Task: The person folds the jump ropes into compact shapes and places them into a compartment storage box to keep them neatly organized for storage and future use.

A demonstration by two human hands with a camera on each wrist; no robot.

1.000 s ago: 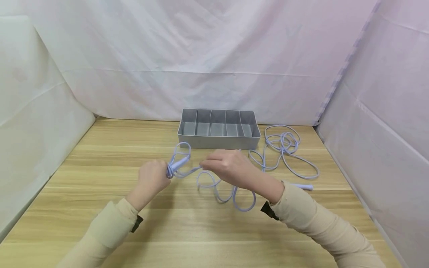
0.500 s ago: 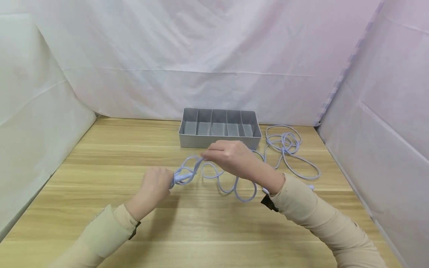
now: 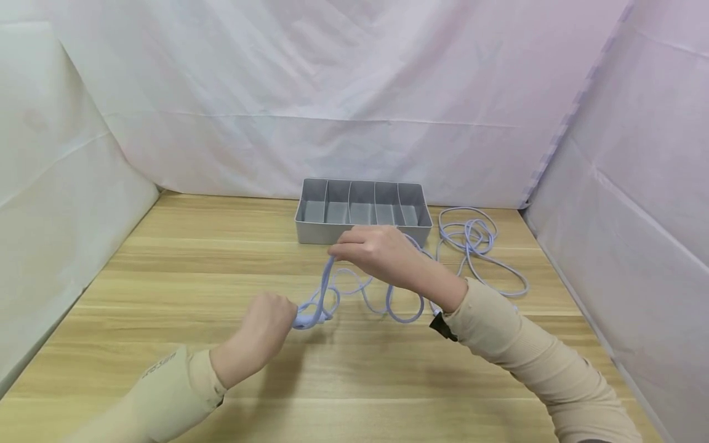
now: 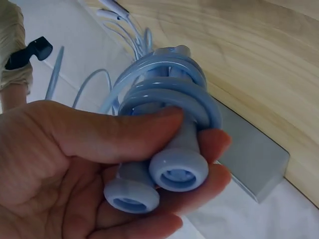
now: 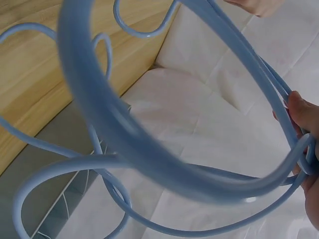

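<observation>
My left hand (image 3: pixel 260 332) grips the two pale blue handles (image 4: pixel 182 169) of a jump rope side by side, thumb pressed across them. Several turns of the rope's cord (image 4: pixel 164 87) wrap the handles above the thumb. Higher and to the right, my right hand (image 3: pixel 382 252) pinches the cord at the fingertips. A doubled stretch of cord rises from the handles to it. In the right wrist view large loops of cord cross in front of the right hand (image 5: pixel 304 117), seen at the edge. Loose loops (image 3: pixel 404 320) hang or lie beneath the right forearm.
A grey box (image 3: pixel 318 234) with several compartments stands at the back of the wooden table (image 3: pixel 183 258). A second pale blue jump rope (image 3: pixel 469 248) lies in loose coils right of it. White cloth walls (image 3: pixel 310 154) enclose the table's back and sides.
My left hand has turned the handles and moved right and nearer the front. The right hand has risen slightly, drawing the cord from nearly level to steep between the hands.
</observation>
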